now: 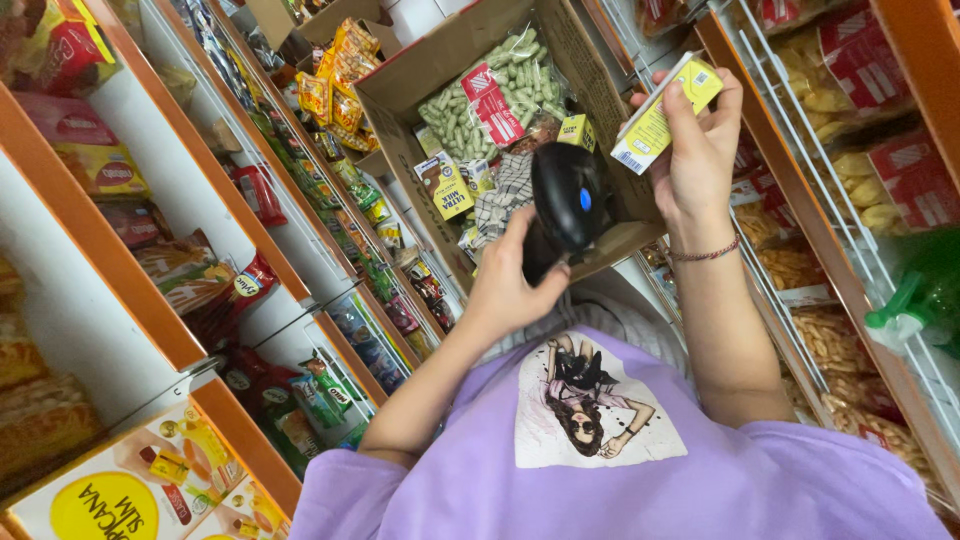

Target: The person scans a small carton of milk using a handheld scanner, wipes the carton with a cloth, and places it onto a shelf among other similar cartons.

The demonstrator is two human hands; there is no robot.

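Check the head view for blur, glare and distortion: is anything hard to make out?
Head view: evenly lit, no harsh shadows; the left hand on the black scanner and the right hand on the yellow carton are sharp; shelves splay at the edges; green spray bottle blurred.

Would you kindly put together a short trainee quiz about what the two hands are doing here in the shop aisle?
1. True or false: the left hand grips a black handheld scanner.
2. What does the right hand hold? A) a green spray bottle B) a small yellow carton C) a bag of green snacks
3. Fill in: below the hands sits an open ____ box holding packaged goods.

Key
1. True.
2. B; the bag of green snacks lies in the box, and the green spray bottle stays by the right-hand shelf.
3. Cardboard.
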